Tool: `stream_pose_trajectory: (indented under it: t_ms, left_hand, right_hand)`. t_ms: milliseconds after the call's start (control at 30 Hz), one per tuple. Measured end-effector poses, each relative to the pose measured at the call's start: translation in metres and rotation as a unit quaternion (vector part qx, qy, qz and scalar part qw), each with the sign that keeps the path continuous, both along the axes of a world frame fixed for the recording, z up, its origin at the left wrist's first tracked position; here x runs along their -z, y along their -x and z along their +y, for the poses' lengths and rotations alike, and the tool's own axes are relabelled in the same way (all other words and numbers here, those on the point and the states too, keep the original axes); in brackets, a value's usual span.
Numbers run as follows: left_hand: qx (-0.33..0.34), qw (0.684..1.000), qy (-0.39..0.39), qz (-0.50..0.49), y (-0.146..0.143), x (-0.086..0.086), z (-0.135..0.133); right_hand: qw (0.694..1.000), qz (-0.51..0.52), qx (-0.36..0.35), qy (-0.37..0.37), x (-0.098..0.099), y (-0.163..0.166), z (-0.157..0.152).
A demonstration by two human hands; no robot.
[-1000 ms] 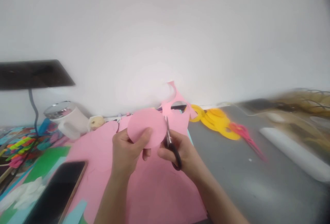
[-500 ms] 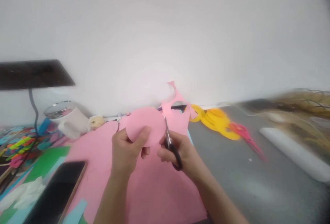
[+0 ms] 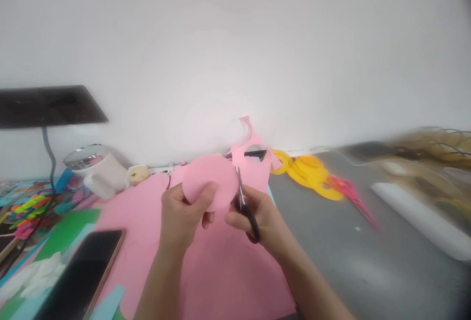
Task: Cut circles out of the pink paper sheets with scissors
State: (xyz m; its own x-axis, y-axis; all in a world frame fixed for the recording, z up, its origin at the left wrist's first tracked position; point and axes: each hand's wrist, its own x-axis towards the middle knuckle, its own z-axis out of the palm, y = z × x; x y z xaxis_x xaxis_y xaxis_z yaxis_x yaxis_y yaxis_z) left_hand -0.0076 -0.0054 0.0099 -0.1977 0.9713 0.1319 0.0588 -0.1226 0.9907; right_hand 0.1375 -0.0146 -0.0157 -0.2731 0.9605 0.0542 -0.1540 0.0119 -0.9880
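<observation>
Your left hand [image 3: 180, 217] pinches a pink paper disc [image 3: 208, 173] near its lower edge, thumb flat on the facing side and fingers behind it. Your right hand [image 3: 263, 217] is closed around the handles of the black-handled scissors [image 3: 245, 208], whose blades point up and away from you along the disc's right edge. Whether the blades bite into the paper, you cannot tell at this sharpness.

Disc position: held up in front of you, between your 2 hands, above the large pink sheets [image 3: 228, 276] on the grey table [image 3: 331, 261].

Surroundings: beyond your right hand, 1 pink offcut [image 3: 253, 139] with a rounded opening stands near the wall. To its right you have overlapping yellow paper shapes [image 3: 301, 173], then pink scissors [image 3: 353, 199] touching them, then a long white object [image 3: 419, 219]. On your left, 1 phone [image 3: 83, 271] lies dark-screened beside crumpled white tissue [image 3: 42, 276]; farther back, 1 white mug [image 3: 106, 175] is tipped over.
</observation>
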Motion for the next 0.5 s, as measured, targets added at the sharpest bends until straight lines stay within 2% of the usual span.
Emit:
stream_pose_trajectory:
  t_ms: [233,367,500]
  left_hand:
    - [0.000,1.000,0.001,0.000,0.0006,0.0008,0.0004]
    - [0.001,1.000,0.003,0.000,0.0001,-0.0001,0.0001]
    - [0.017,0.999,0.033,0.032,-0.0009,-0.0013,-0.0008]
  right_hand:
    - [0.999,-0.021,0.027,0.018,-0.0007,0.0021,-0.0005]
    - [0.987,-0.009,0.151,0.047,-0.0019,0.0033,0.0020]
    - [0.966,0.042,0.254,0.017,-0.0026,0.0027,0.0039]
